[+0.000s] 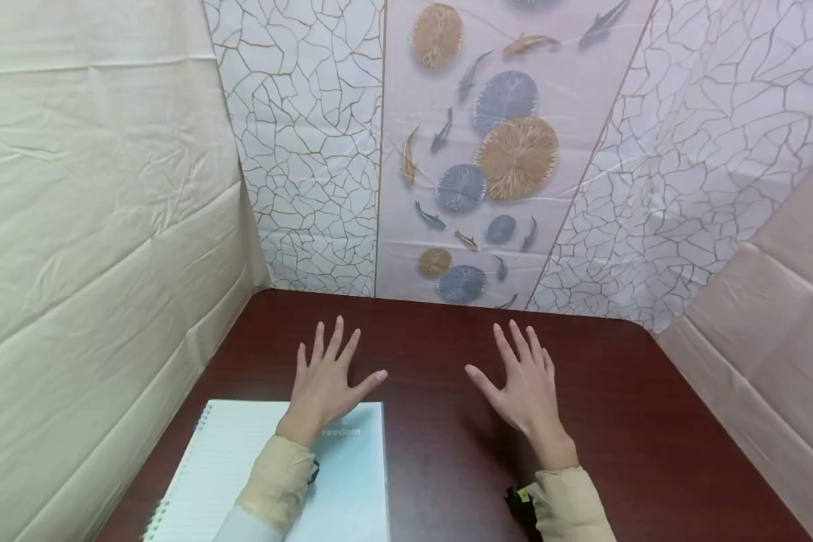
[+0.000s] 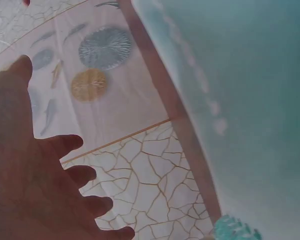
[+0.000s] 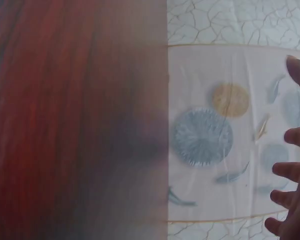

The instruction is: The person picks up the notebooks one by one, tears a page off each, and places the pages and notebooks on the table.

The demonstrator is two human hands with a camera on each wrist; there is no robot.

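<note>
A spiral notebook [image 1: 352, 489] lies at the left front of the table, spread so that a lined white page [image 1: 223, 452] and a pale blue sheet lettered "reedom" show. Over its top edge, in the head view, my left hand [image 1: 321, 388] is held with fingers spread and nothing in it. The left wrist view has the blue sheet [image 2: 250, 100] close beside that hand [image 2: 35, 185]. My right hand [image 1: 528, 391] hovers above the bare wood to the right, its fingers also spread and holding nothing. In the right wrist view this hand [image 3: 295, 185] shows at the right edge.
The dark red-brown table [image 1: 433, 354] has rounded far corners. Behind it hangs a patterned cloth [image 1: 312, 150] with fish and round motifs. Cream cloth walls [image 1: 108, 226] stand along both sides. A dark band with a yellow tag [image 1: 523, 495] sits at my right wrist.
</note>
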